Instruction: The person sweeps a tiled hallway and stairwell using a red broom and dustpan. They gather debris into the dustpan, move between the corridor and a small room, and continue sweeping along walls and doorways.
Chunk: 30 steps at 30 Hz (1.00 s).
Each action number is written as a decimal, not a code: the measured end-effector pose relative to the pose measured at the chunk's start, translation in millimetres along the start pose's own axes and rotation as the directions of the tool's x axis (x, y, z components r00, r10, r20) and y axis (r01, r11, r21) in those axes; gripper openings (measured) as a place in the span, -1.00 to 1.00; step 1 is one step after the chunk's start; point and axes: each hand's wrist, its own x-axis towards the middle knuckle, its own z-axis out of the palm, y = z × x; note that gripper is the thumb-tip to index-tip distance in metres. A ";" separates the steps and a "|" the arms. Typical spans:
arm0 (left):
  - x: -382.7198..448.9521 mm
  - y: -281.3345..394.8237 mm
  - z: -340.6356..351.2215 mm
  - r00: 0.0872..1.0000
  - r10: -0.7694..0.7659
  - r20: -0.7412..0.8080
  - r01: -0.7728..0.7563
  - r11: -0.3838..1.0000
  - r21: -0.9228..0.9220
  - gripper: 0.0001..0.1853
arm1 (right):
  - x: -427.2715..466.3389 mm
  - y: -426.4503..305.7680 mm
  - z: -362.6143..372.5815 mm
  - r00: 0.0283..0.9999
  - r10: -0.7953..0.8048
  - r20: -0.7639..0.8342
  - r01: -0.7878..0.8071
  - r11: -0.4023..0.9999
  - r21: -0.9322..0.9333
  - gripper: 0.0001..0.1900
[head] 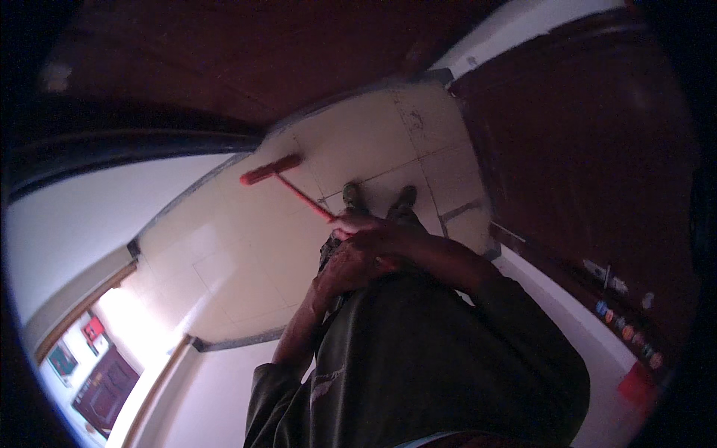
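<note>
A red broom [273, 169] with a long, narrow head and a red handle [305, 197] lies ahead and to the left of my feet, its head on the pale tiled floor. My right hand [361, 224] is closed around the handle, with that forearm crossing in front of my body. Close below it, my left hand [350, 260] is curled at the upper end of the handle, in line with the shaft. Both hands and the dark shirt hide this upper end.
Dark brown doors stand ahead [224, 61] and on the right [571, 145]; the right one has a metal latch [608, 277] and several round stickers [627, 333]. White walls with dark skirting edge the floor [235, 263]. At lower left a bright doorway [140, 319] opens towards another brown door [106, 386].
</note>
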 end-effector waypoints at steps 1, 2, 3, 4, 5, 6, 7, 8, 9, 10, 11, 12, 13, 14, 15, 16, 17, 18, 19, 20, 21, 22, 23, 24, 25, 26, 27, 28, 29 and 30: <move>11.1 -2.7 3.0 1.000 0.013 0.004 -0.013 0.999 -0.031 -0.69 | -15.0 17.2 -20.7 0.997 0.028 -0.067 -0.020 0.993 0.116 -0.73; 20.0 -7.5 7.1 1.000 0.026 0.007 -0.025 0.998 -0.061 -0.69 | -31.2 35.8 -42.1 0.982 0.070 -0.174 -0.059 0.996 0.070 -0.71; 29.3 -17.5 12.1 0.997 -0.050 0.064 0.055 0.995 -0.082 -0.69 | -38.5 51.8 -63.6 0.962 0.055 -0.268 -0.101 0.982 -0.160 -0.69; 32.0 -27.4 15.9 0.985 -0.137 0.103 0.145 0.987 -0.071 -0.70 | -58.7 70.6 -82.3 0.719 0.367 -0.590 -0.510 0.856 -0.089 -0.64; 33.0 -40.1 22.0 0.965 -0.223 0.140 0.232 0.971 -0.054 -0.72 | -90.1 89.5 -103.9 0.764 0.094 -0.638 -0.471 0.758 -0.452 -0.64; 29.5 -55.6 23.3 0.935 -0.323 0.148 0.328 0.945 -0.008 -0.73 | -121.5 104.4 -123.2 0.800 0.000 -0.600 -0.461 0.639 -0.615 -0.67; 25.7 -70.5 24.8 0.886 -0.438 0.155 0.436 0.899 0.045 -0.74 | -160.3 115.1 -142.8 0.817 -0.108 -0.566 -0.461 0.466 -0.755 -0.70; 19.9 -86.4 25.4 0.892 -0.436 0.115 0.417 0.895 0.161 -0.74 | -183.4 125.4 -147.8 0.765 -0.180 -0.618 -0.528 0.375 -0.762 -0.72; 11.6 -100.7 26.0 0.880 -0.468 0.082 0.434 0.862 0.261 -0.75 | -206.3 134.7 -148.2 0.695 -0.288 -0.659 -0.609 0.252 -0.752 -0.74; 2.5 -112.7 28.1 0.863 -0.501 0.072 0.448 0.823 0.349 -0.72 | -229.4 144.6 -151.9 0.635 -0.320 -0.703 -0.634 0.305 -0.711 -0.73; -3.2 -123.3 29.3 0.810 -0.582 0.074 0.504 0.755 0.419 -0.70 | -249.4 153.0 -156.7 0.554 -0.366 -0.748 -0.661 0.354 -0.662 -0.72; -5.1 -133.8 32.8 0.817 -0.569 0.093 0.458 0.739 0.494 -0.70 | -267.5 164.8 -161.4 0.502 -0.401 -0.767 -0.690 0.349 -0.634 -0.73; -8.2 -140.4 41.0 0.792 -0.601 0.111 0.451 0.697 0.558 -0.71 | -286.4 182.5 -168.0 0.457 -0.429 -0.779 -0.717 0.341 -0.608 -0.73; -8.7 -146.5 49.2 0.762 -0.638 0.111 0.448 0.643 0.621 -0.71 | -297.5 200.3 -177.1 0.413 -0.429 -0.803 -0.773 0.301 -0.559 -0.74; -6.7 -151.6 61.4 0.757 -0.634 0.156 0.442 0.674 0.592 -0.72 | -305.3 222.9 -187.3 0.337 -0.402 -0.852 -0.748 0.435 -0.501 -0.75; -6.1 -155.3 71.9 0.739 -0.644 0.200 0.448 0.691 0.568 -0.72 | -309.9 250.2 -192.5 0.264 -0.326 -0.908 -0.738 0.537 -0.408 -0.77; -0.8 -155.7 84.6 0.694 -0.677 0.247 0.476 0.688 0.547 -0.73 | -315.4 282.6 -191.2 0.185 -0.265 -0.946 -0.714 0.626 -0.315 -0.78; 0.9 -166.1 95.0 0.705 -0.647 0.290 0.439 0.720 0.538 -0.73 | -310.8 320.8 -180.8 0.256 -0.392 -0.883 -0.841 0.360 -0.404 -0.80; 8.6 -168.0 103.8 0.677 -0.658 0.330 0.451 0.725 0.521 -0.73 | -314.7 355.6 -160.5 0.377 -0.484 -0.790 -0.890 0.047 -0.454 -0.82; 13.8 -180.1 113.5 0.648 -0.666 0.370 0.466 0.730 0.500 -0.73 | -316.9 394.0 -139.4 0.484 -0.513 -0.709 -0.872 -0.220 -0.437 -0.83; 21.2 -191.7 121.4 0.570 -0.725 0.386 0.544 0.685 0.485 -0.73 | -314.5 427.9 -110.5 0.420 -0.518 -0.745 -0.892 -0.086 -0.443 -0.84; 27.0 -204.9 126.1 0.574 -0.710 0.409 0.515 0.701 0.494 -0.72 | -312.8 458.8 -66.4 0.324 -0.448 -0.833 -0.897 0.135 -0.422 -0.85; 31.9 -217.0 127.8 0.575 -0.697 0.429 0.524 0.716 0.462 -0.72 | -310.1 483.3 -21.4 0.150 -0.207 -0.967 -0.741 0.624 -0.248 -0.86; 38.8 -230.1 131.6 0.533 -0.725 0.436 0.584 0.688 0.431 -0.72 | -308.7 500.8 26.7 0.057 0.006 -0.998 -0.662 0.749 -0.033 -0.87; 45.6 -245.5 135.7 0.474 -0.765 0.435 0.667 0.635 0.390 -0.72 | -311.1 511.9 77.8 -0.014 0.234 -0.972 -0.591 0.782 0.197 -0.82; 51.7 -253.2 135.3 0.492 -0.731 0.472 0.665 0.666 0.338 -0.72 | -310.4 512.1 120.1 0.003 0.337 -0.941 -0.637 0.726 0.259 -0.80; 56.6 -262.5 135.4 0.472 -0.738 0.482 0.725 0.636 0.264 -0.71 | -310.4 508.9 161.4 -0.017 0.383 -0.924 -0.601 0.735 0.315 -0.74; 62.7 -266.4 135.8 0.457 -0.749 0.479 0.777 0.598 0.194 -0.71 | -313.3 500.5 192.3 0.141 0.197 -0.970 -0.779 0.627 0.014 -0.70; 67.0 -268.8 137.5 0.418 -0.756 0.503 0.832 0.541 0.122 -0.71 | -319.6 491.5 212.4 0.363 0.217 -0.906 -0.877 0.408 -0.254 -0.65; 73.9 -268.3 136.6 0.415 -0.749 0.517 0.831 0.543 0.118 -0.72 | -319.3 480.0 224.7 0.147 0.330 -0.933 -0.795 0.601 0.087 -0.63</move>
